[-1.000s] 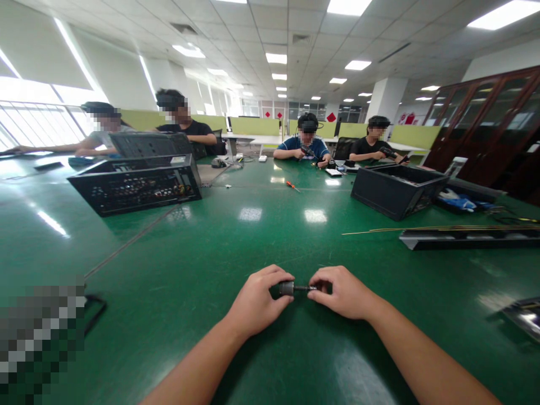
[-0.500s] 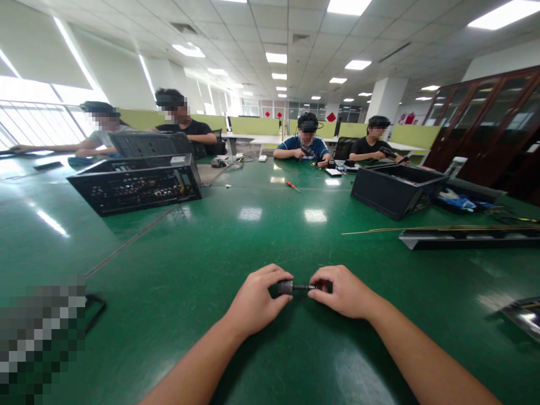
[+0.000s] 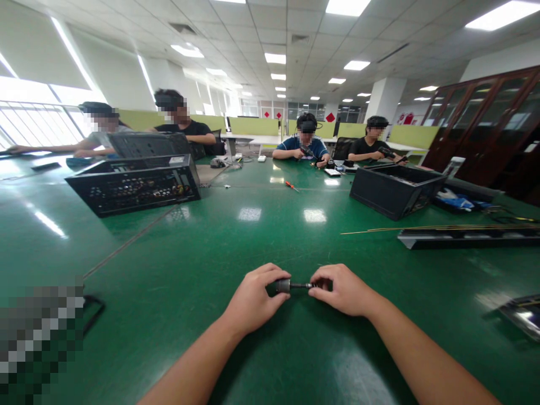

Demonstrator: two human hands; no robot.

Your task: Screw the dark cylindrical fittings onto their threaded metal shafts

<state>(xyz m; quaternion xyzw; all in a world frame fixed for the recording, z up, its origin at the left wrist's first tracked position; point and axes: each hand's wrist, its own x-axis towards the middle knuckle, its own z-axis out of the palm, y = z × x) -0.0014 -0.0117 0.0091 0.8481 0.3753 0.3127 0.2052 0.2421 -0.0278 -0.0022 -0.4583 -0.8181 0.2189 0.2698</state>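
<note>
Between my hands lies a dark tool [image 3: 283, 286] with a thick round body and a thin shaft [image 3: 300, 286] pointing right; its exact kind does not show. My left hand [image 3: 256, 298] curls its thumb and fingers round the thick body. At the other end, the thumb and fingertips of my right hand [image 3: 341, 289] pinch the tip of the shaft, which they partly hide. Both hands are low over the green tabletop [image 3: 270, 242].
A black computer case [image 3: 139, 185] stands at the left, another case [image 3: 392, 191] at the right. A long dark metal channel [image 3: 468, 237] with thin brass-coloured rods lies on the right. Farther off is an orange screwdriver [image 3: 291, 185]. Several people sit across the table.
My left hand has shifted slightly left with the thick body, so a little more of the shaft shows. My right hand keeps its pinch, nearly in place.
</note>
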